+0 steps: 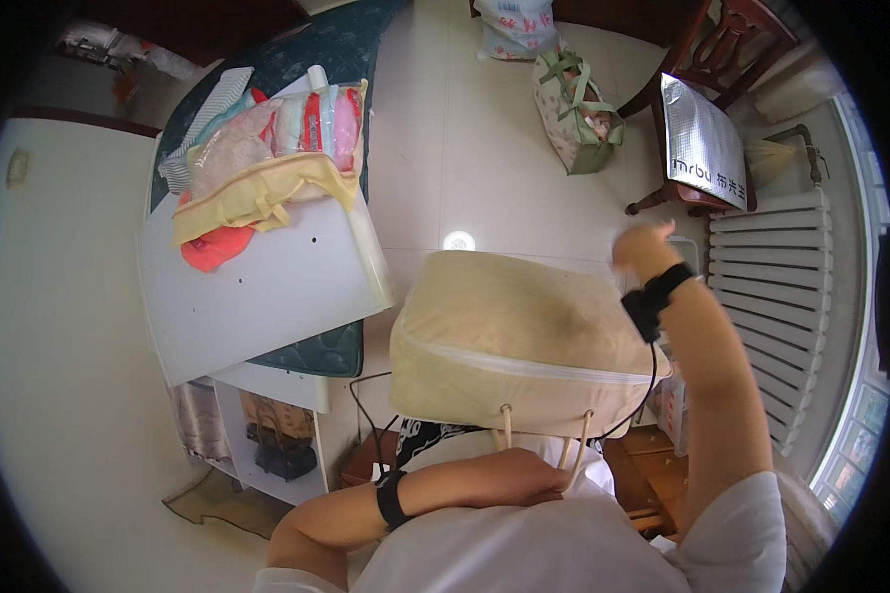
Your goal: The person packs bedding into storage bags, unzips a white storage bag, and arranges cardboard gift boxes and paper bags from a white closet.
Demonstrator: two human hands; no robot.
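A large beige fabric storage bag [504, 326] stands against my front, with a white zipper [482, 361] running along its near upper edge. Dark stains mark its top. Two ends of a rope handle [585, 437] come out of eyelets on the near side. My left hand [538, 474] is at this rope, close to my body, and grips it; the fingertips are hidden. Raised above the bag's right end is my right hand [644, 248], blurred by motion, with one digit sticking out. I see nothing held in it.
Left stands a white panel [267, 289] bearing a yellow-trimmed clear bag [267, 159] of textiles. A green patterned tote [575, 111] and a plastic bag [518, 30] rest on the tiles. Right are a wooden chair [653, 130] with a silver insulated bag [701, 141], and a white radiator [771, 296].
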